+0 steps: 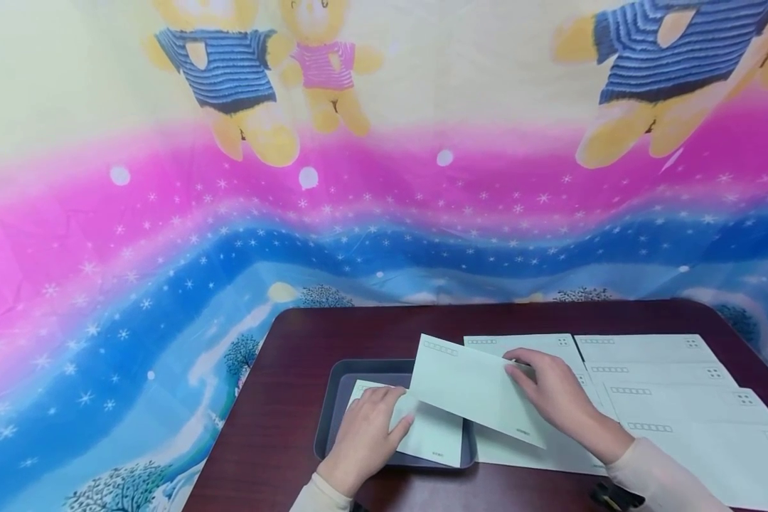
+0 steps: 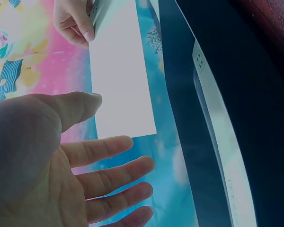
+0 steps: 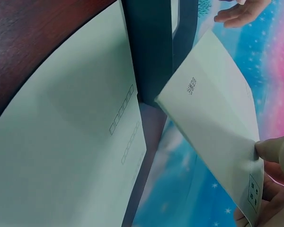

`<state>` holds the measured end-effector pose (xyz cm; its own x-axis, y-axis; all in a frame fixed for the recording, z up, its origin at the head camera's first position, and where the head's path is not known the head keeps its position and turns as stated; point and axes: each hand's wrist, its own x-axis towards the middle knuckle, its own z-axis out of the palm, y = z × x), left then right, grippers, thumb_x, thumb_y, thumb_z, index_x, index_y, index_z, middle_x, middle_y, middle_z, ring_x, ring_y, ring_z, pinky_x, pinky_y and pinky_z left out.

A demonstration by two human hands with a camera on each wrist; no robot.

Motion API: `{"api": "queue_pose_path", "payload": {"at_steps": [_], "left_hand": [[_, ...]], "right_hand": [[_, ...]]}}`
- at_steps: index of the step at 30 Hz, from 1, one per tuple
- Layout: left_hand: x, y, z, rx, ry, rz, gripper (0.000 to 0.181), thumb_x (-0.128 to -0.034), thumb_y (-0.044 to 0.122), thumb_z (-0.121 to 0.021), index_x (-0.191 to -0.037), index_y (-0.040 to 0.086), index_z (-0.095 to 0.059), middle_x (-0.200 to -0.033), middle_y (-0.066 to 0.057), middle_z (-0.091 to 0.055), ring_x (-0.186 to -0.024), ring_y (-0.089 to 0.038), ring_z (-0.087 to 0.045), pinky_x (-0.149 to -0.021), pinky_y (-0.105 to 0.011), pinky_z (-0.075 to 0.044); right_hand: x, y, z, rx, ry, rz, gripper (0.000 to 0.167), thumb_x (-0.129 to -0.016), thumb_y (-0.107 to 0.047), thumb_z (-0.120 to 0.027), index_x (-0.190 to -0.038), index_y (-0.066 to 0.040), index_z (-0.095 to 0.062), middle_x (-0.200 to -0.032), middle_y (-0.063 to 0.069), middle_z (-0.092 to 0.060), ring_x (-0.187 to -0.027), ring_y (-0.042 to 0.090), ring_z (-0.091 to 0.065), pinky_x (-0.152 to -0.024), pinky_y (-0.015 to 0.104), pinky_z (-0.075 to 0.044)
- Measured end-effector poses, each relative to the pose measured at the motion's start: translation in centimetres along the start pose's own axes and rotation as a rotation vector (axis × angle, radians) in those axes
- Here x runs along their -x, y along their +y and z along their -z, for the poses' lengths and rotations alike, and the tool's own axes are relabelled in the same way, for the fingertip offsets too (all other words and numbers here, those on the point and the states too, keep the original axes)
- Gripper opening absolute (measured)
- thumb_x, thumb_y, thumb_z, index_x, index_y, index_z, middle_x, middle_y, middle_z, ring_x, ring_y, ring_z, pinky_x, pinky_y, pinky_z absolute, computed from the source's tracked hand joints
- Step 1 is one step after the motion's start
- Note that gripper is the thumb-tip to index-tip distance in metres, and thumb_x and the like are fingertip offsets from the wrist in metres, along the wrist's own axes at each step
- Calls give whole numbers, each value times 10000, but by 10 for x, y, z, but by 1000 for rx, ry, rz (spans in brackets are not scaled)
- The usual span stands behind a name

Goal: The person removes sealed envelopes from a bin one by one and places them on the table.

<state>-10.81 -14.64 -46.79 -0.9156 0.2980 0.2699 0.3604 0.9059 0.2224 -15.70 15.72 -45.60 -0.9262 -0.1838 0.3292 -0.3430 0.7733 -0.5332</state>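
Observation:
My right hand (image 1: 553, 391) pinches a pale envelope (image 1: 470, 395) by its upper right edge, thumb on the near face. The envelope is raised and tilted, with a row of small boxes printed at its upper left. In the left wrist view my left hand (image 2: 85, 165) has its fingers spread and its thumb apart, close to the free end of that envelope; whether it touches is unclear. Below the left hand, a grey tray (image 1: 325, 419) holds another envelope (image 1: 432, 434), partly covered by the hand and the raised one.
Several more envelopes (image 1: 691, 427) lie overlapping in two columns on the right of the dark red table (image 1: 249, 434). Right beside the tray, one column lies partly under my right hand. A printed bear curtain (image 1: 384, 178) hangs behind the table.

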Motion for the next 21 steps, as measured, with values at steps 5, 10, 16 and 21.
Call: {"api": "queue_pose_path", "payload": {"at_steps": [5,10,16,21], "left_hand": [[1,2,-3,-1,17,-20,369,-945,352,-684,-1247,139,-683,-1206,-38,-719,-1138,-218,-654,-894,-432,-544],[3,4,-3,-1,37,-55,365,-931,336,-698,-1235,135,-681,-1188,-30,-720,-1123,-215,-655,-890,-422,-545],[4,6,-6,-5,11,-49,375,-939,354,-686,-1247,141,-675,-1195,-23,-718,-1128,-209,-652,-903,-421,-547],[5,9,-8,-7,-13,-48,375,-943,360,-681,-1248,142,-675,-1194,-25,-716,-1132,-209,-648,-907,-420,-546]], "right_hand": [[3,4,4,8,1,-7,212,-941,-114,-687,-1144,-75,-731,-1098,130,-765,-1021,343,-718,-845,539,-554],[7,8,8,5,2,-2,209,-935,-104,-691,-1138,-76,-733,-1086,123,-767,-1010,340,-720,-832,538,-554],[14,15,16,-6,-8,-15,214,-937,-103,-693,-1146,-76,-734,-1103,126,-766,-1042,351,-716,-849,542,-552],[19,23,22,-17,-33,-33,217,-954,-122,-685,-1163,-86,-733,-1122,112,-764,-1074,346,-708,-862,506,-555]]}}
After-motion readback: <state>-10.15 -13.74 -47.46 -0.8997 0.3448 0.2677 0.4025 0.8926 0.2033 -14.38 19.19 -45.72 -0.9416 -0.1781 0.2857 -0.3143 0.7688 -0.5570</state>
